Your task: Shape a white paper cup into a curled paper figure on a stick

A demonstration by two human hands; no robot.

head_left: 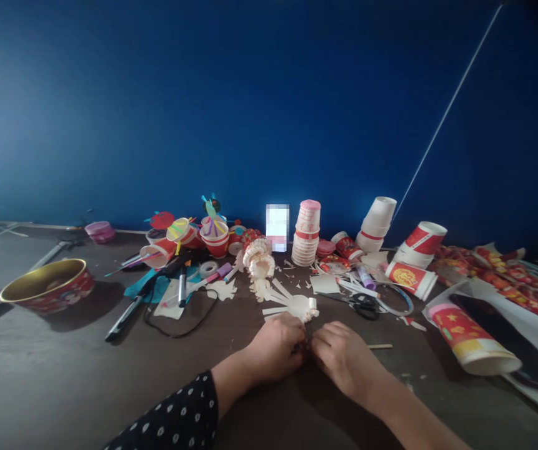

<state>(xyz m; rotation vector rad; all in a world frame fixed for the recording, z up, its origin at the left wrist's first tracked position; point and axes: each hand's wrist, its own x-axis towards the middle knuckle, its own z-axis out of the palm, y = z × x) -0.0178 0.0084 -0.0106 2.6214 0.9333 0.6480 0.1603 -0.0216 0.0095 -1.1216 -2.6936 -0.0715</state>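
Observation:
A white paper cup cut into strips lies spread in front of my hands. Its flat strips fan out to the left, while a few on the right are curled into small rolls. My left hand is closed at its near edge, knuckles up. Close beside it, my right hand has its fingers bent inward and closed at the same near edge. The fingertips of both hands are hidden, so the strip between them barely shows. Just behind are more curled paper cup pieces, clustered together.
Black scissors and a thin wooden stick lie to the right. Cup stacks stand along the blue wall. A red-and-gold bowl is at left, a marker nearer. A printed cup lies beside a dark phone.

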